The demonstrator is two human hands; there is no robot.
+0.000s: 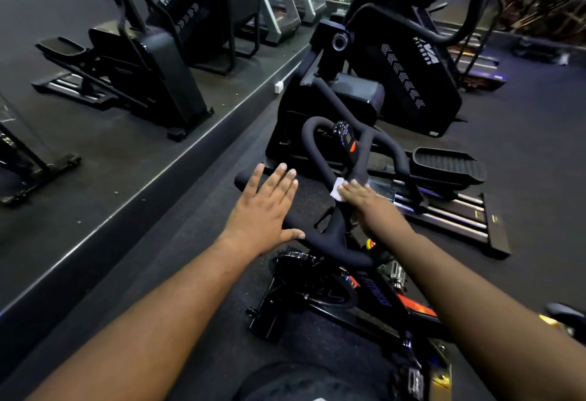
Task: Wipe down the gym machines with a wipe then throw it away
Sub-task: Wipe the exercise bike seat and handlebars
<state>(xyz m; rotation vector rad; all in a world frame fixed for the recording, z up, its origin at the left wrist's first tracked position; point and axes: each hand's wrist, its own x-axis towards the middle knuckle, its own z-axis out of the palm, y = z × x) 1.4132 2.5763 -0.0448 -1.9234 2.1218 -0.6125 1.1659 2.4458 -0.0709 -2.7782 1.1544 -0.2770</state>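
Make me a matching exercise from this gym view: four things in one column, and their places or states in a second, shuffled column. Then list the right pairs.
Things:
1. left hand
2. right hand
3. wipe
4. elliptical pedal

States:
A. white, pressed against the bike's handlebar
B. open and flat, fingers spread over the left grip
C. black, ridged, on the machine beyond the bike
D. pressing the wipe on the handlebar

Pairs: 1-B, 2-D, 3-A, 4-C
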